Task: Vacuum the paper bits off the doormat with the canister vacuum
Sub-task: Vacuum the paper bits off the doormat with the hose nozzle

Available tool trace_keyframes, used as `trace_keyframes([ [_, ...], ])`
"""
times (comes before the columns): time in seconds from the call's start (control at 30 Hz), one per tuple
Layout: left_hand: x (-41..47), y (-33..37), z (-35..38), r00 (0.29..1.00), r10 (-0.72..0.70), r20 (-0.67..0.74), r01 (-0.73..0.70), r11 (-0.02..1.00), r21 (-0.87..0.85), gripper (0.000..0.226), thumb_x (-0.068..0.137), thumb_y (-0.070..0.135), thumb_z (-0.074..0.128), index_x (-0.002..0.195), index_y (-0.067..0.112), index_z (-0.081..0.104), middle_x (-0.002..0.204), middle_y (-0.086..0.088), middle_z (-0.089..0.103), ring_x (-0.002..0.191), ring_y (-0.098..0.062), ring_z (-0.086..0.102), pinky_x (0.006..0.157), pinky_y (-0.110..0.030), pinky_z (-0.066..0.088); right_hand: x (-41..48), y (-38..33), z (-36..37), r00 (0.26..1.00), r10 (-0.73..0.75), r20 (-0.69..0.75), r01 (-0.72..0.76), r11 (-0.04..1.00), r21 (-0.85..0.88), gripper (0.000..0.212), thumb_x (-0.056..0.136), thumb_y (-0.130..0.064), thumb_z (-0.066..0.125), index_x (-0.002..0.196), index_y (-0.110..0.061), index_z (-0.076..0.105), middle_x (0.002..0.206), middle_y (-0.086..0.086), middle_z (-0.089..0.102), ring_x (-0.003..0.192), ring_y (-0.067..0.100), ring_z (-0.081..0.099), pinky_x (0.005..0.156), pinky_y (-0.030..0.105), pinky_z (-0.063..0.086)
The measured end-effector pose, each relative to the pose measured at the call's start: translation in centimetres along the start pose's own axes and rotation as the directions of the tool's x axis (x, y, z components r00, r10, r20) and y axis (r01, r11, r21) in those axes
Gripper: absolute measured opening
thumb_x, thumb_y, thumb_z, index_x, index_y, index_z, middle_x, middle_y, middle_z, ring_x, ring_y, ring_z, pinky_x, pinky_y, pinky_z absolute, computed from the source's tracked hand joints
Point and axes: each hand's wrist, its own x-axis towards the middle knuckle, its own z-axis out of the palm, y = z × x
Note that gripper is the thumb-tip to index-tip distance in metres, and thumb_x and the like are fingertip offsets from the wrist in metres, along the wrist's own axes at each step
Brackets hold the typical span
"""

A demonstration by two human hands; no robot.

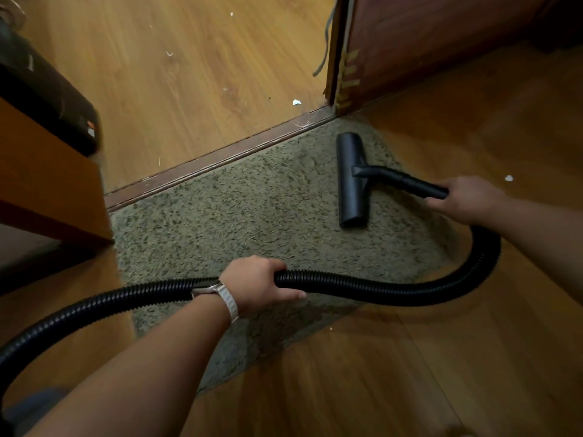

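With the right hand (467, 200) grasping the wand (410, 182) and the left hand (262, 283) clenched round the hose (394, 291), that slack loop at lower right could drag the doormat (252, 216).

Two hands (257, 283) (467, 197), one hose (378, 290), one nozzle (351, 178), one doormat (252, 209), one watch (228, 299); about six paper bits (296, 102), mostly upper centre.

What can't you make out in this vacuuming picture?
Head view:
- Far end of the hose: cut off at the bottom-left corner.
- Doormat under the nozzle: covered.
- Paper bits on the doormat: too small against its pile.
- Right hand fingertips: curled under the wand.
- Dark object, left: blurred.
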Motion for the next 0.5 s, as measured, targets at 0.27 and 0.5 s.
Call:
trace_keyframes([
  [0.27,-0.2,-0.9,0.4,0.999,0.04,0.035,-0.041,0.998,0.038,0.062,0.071,0.088,0.05,0.092,0.031,0.059,0.073,0.01,0.06,0.072,-0.014,0.061,0.065,-0.03,0.051,-1.9,-4.4,0.5,0.993,-0.113,0.026,0.115,0.991,-0.075,0.025,0.098,-0.046,0.054,0.111,-0.026,0.059,0.08,0.002,0.062,0.067,0.019,0.06,0.051,0.028,0.041],
  [0.5,-2.0,-0.9,0.2,0.984,0.104,0.142,-0.122,0.985,0.124,0.059,0.073,0.085,0.053,0.094,0.031,0.056,0.083,0.008,0.062,0.078,-0.017,0.061,0.07,-0.03,0.051,-5.5,-11.7,2.4,0.909,-0.401,0.118,0.418,0.866,-0.275,0.019,0.095,-0.048,0.05,0.107,-0.034,0.053,0.077,-0.007,0.059,0.066,0.015,0.058,0.051,0.03,0.045],
])
